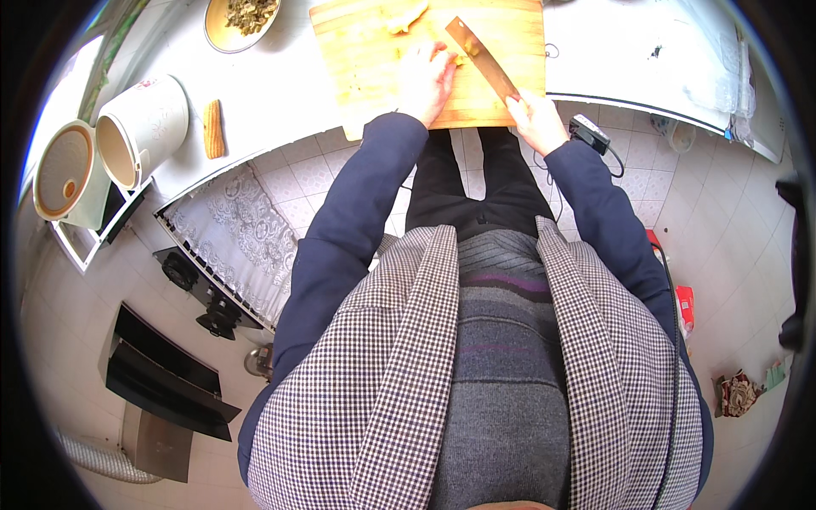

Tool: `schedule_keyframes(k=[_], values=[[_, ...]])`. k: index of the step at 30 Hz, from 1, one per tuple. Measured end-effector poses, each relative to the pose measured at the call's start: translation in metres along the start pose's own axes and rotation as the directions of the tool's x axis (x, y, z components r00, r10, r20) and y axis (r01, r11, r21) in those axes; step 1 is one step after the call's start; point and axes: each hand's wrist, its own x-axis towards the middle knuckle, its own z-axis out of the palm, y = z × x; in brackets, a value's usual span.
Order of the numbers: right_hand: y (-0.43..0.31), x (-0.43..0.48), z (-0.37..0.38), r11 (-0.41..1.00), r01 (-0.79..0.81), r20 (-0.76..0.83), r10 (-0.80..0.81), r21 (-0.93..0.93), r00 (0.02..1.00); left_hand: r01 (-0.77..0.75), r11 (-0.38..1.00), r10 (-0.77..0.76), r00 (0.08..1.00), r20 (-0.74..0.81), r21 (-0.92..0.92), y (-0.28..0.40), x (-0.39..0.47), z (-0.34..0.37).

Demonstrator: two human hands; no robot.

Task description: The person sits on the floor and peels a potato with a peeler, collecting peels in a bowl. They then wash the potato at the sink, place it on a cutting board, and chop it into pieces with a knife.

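Note:
A wooden cutting board [370, 70] lies on the counter in front of me. My right hand [539, 120] is closed around the near end of a kitchen knife [488, 62], whose broad blade slants up and left over the board. A small yellow piece sticks to the blade. My left hand [432, 83] rests on the board left of the blade, its fingertips bent at a small yellow piece of food [459, 60]; the overexposure hides whether they grip it. Farther back on the board lies a larger pale yellow food piece [408, 19], apparently ginger.
A bowl [213, 29] of dark chopped food stands at the back left. An ear of corn [214, 129] lies near the counter's left front, beside a white lidded container [159, 121]. A black power adapter with a cable [590, 134] hangs near my right wrist.

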Motion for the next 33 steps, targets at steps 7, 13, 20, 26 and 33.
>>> schedule_keyframes(k=[7, 13, 20, 26, 33], values=[[0.000, -0.001, 0.002, 0.997, -0.027, 0.019, 0.029, -0.077, 0.999, -0.007, 0.998, 0.009, 1.000, 0.028, -0.066, 0.001, 0.002, 0.001], [0.003, 0.000, 0.004, 0.984, -0.007, 0.001, 0.007, -0.180, 1.000, 0.009, 0.999, -0.008, 1.000, 0.018, -0.051, 0.009, 0.004, 0.007], [-0.008, -0.001, 0.002, 0.937, 0.067, 0.003, -0.071, -0.343, 0.997, -0.021, 0.998, 0.020, 1.000, -0.005, -0.061, 0.010, 0.007, 0.012], [-0.009, -0.002, 0.005, 0.894, 0.082, -0.011, -0.096, -0.440, 0.995, -0.020, 0.997, 0.019, 1.000, -0.013, -0.076, 0.011, 0.007, 0.013], [0.005, 0.014, 0.019, 0.883, 0.068, -0.016, -0.086, -0.465, 0.996, -0.016, 0.997, 0.016, 1.000, -0.001, -0.073, 0.009, 0.006, 0.012]])
